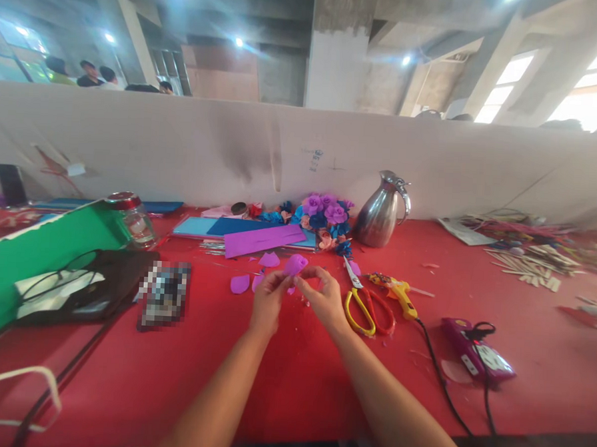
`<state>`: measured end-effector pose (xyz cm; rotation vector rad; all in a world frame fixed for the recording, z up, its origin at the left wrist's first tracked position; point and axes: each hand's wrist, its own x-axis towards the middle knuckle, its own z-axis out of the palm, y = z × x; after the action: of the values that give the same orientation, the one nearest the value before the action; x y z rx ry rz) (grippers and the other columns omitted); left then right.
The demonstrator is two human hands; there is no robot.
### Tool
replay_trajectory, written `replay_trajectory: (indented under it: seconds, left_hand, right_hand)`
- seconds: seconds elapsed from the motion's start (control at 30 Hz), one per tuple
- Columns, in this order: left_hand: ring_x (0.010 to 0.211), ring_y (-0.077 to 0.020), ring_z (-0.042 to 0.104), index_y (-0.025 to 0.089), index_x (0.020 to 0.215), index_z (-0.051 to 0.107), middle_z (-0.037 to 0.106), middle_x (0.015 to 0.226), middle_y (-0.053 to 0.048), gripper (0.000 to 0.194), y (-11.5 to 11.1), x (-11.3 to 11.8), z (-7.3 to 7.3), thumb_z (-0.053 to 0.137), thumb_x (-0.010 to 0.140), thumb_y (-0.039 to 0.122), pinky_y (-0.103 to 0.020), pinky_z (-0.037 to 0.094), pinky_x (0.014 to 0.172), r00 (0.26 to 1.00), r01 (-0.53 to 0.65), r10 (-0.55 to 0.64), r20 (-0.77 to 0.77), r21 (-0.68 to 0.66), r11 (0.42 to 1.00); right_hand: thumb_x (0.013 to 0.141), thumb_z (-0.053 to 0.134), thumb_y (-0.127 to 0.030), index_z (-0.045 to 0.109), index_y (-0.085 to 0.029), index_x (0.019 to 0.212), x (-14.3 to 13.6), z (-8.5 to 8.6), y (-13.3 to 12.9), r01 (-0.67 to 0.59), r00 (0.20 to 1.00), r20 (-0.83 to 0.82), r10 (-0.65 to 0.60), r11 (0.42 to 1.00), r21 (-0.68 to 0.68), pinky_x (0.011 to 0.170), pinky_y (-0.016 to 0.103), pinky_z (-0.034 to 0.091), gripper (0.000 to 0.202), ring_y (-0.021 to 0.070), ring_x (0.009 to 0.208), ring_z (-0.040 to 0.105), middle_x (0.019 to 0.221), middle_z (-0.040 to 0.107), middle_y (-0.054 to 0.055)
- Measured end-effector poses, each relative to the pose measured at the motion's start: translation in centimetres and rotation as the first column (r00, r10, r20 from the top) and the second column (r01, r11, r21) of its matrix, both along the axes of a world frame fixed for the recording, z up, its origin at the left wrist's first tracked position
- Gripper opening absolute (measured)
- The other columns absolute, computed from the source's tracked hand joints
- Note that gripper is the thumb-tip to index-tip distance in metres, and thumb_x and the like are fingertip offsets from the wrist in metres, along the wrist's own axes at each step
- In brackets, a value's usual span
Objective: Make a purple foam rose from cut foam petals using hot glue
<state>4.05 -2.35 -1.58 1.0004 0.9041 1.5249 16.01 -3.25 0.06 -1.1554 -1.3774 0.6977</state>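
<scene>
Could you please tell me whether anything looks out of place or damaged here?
Wooden sticks lie strewn at differing angles on the right of the red table, looking untidy, and a dark smudge marks the otherwise pale partition behind it.

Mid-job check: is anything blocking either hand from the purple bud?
Nothing visible is. The left hand and right hand both have fingertips on the purple bud. The scissors lie on the red table, off to the right hand's right.
</scene>
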Motion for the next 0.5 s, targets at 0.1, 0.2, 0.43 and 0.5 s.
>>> replay_trajectory:
  seconds: [0.1, 0.2, 0.43, 0.5]
  left_hand:
    - [0.067, -0.0132, 0.053, 0.017, 0.076, 0.069, 0.064, 0.069, 0.000, 0.022, -0.11, 0.16, -0.03, 0.075, 0.066, 0.035, -0.026, 0.040, 0.068, 0.998, -0.026, 0.026, -0.060, 0.002, 1.000]
    - [0.073, -0.0156, 0.057, 0.018, 0.080, 0.070, 0.067, 0.074, -0.001, 0.021, -0.03, 0.19, -0.34, 0.073, 0.068, 0.035, -0.028, 0.042, 0.073, 0.987, -0.058, 0.062, -0.149, 0.027, 0.998]
    - [0.076, -0.0190, 0.061, 0.019, 0.084, 0.072, 0.070, 0.076, -0.004, 0.021, -0.15, -0.06, -0.35, 0.069, 0.073, 0.036, -0.030, 0.044, 0.075, 0.930, -0.103, 0.132, -0.343, 0.103, 0.989]
    - [0.077, -0.0191, 0.061, 0.019, 0.082, 0.072, 0.070, 0.078, -0.004, 0.019, -0.26, -0.03, -0.22, 0.070, 0.071, 0.035, -0.029, 0.044, 0.075, 0.920, -0.111, 0.145, -0.363, 0.112, 0.987]
  right_hand:
    - [0.072, 0.063, -0.039, 0.068, -0.017, 0.080, -0.03, -0.01, 0.03, -0.008, 0.999, -0.034, 0.008, 1.000, -0.020, 0.066, 0.028, 0.049, 0.023, 0.0201, 0.076, 0.063, 0.079, 0.070, 0.004]
    - [0.073, 0.061, -0.038, 0.069, -0.017, 0.078, -0.07, -0.17, 0.12, -0.012, 0.998, -0.069, 0.009, 0.999, -0.041, 0.063, 0.027, 0.048, 0.023, 0.0199, 0.073, 0.062, 0.076, 0.069, 0.004]
    - [0.073, 0.059, -0.034, 0.068, -0.016, 0.073, -0.23, -0.66, 0.45, -0.023, 0.989, -0.145, 0.012, 0.997, -0.075, 0.065, 0.027, 0.046, 0.020, 0.0178, 0.069, 0.061, 0.070, 0.068, 0.003]
    - [0.072, 0.058, -0.031, 0.068, -0.015, 0.073, -0.24, -0.69, 0.53, -0.048, 0.982, -0.186, 0.032, 0.995, -0.083, 0.068, 0.026, 0.046, 0.019, 0.0171, 0.070, 0.060, 0.070, 0.068, 0.002]
